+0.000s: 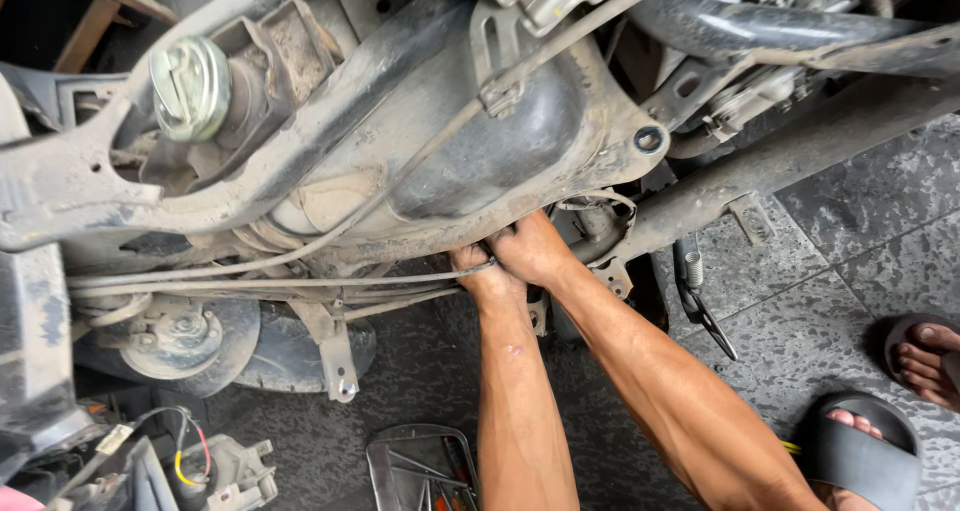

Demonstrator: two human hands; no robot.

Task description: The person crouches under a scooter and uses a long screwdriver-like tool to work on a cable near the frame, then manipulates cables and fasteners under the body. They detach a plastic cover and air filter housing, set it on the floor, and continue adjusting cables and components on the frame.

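Under the dusty scooter frame (420, 201), left hand (480, 271) and right hand (530, 251) side by side, both curled on thin cables (300, 283).

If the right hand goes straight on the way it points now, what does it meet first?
The right hand points up and away under the dusty frame. It would most likely meet the dark tank just above its fingers first. Depth is unclear, and the fingertips are hidden, so it may touch already.

I see both hands side by side under the frame rail (330, 161): left hand (480, 271) touching the cable (300, 283), right hand (532, 249) just beside. Tool tray (420, 466) lies below them, left of the forearms.
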